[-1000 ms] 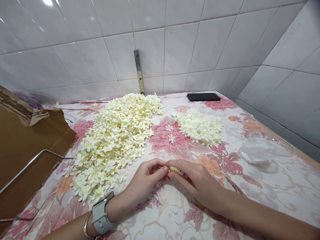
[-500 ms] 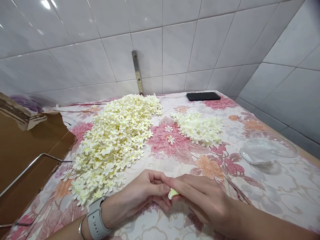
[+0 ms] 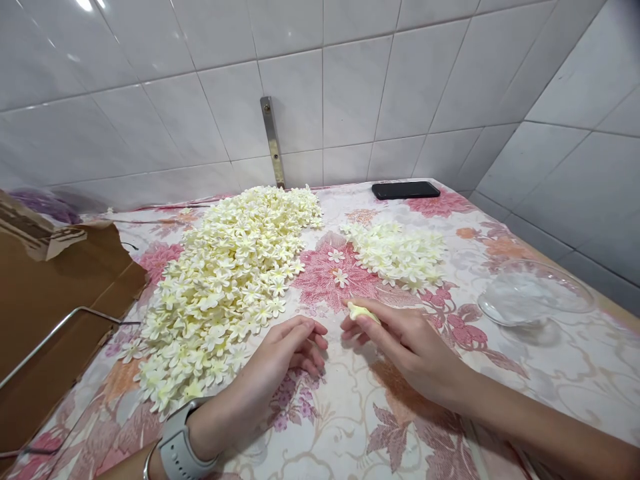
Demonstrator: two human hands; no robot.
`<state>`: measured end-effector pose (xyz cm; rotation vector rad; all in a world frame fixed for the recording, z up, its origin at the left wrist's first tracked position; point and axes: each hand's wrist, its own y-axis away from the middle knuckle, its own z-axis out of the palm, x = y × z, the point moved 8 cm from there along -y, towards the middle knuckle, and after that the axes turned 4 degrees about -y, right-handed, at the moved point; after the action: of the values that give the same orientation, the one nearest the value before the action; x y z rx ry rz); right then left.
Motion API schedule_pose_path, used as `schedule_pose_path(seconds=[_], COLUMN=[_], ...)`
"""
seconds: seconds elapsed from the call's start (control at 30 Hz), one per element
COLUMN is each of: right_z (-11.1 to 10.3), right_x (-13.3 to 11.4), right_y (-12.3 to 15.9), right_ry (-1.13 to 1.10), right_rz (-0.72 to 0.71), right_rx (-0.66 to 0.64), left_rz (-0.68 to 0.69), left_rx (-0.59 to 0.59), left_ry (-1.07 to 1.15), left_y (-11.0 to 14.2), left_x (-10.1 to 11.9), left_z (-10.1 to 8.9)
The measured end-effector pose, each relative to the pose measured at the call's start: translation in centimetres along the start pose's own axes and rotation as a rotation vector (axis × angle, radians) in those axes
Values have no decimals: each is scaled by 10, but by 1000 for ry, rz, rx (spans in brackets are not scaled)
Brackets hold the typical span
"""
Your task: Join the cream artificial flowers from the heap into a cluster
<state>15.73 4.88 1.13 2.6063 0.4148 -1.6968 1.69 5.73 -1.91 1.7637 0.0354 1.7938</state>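
Observation:
My right hand pinches a small pale yellow artificial flower between thumb and fingers, above the tablecloth. Just left of it, my left hand is half-curled with its fingers loosely apart, and nothing shows in it. A grey watch and a bracelet are on the left wrist. Beside that hand spreads a large heap of cream-yellow flowers. Beyond the right hand lies a smaller, flatter pile of whiter flowers. Two single flowers rest between the piles.
A black phone lies at the back near the tiled wall. On the right is a clear plastic container. An open cardboard box and a bent metal rod stand at the left. A metal bracket is fixed to the wall.
My hands were together around the flower and have separated. My right hand has moved up and forward with the flower; my left hand has let go and shifted slightly left.

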Motion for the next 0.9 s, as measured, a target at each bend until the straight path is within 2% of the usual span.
schedule_pose_path(seconds=[0.3,0.43,0.53,0.63,0.7,0.77,0.83,0.9], right_z=[2,-2,4,15,22,28,26,24], right_x=[1,-4,-5,-3,-1,-1,-3,-6], right_y=[-1,-1,0,2,4,6,6,6], right_ry=[-102,-77,-30,-49,-101,-100,-45,-4], right_rz=[32,44,75,104,121,121,91,48], right_rx=[-60,-19,-56,-135,-188,-239,-224,-191], left_rz=[13,28,76,199,325,429,461,416], left_rx=[7,-8,-15,-39,-7,80,153,174], left_ry=[-46,-54,-64,-138,-262,-378,-425,-386], left_y=[0,0,0,3,6,10,11,8], left_x=[3,2,4,9,16,23,26,24], left_z=[1,3,5,9,8,3,-2,-4])
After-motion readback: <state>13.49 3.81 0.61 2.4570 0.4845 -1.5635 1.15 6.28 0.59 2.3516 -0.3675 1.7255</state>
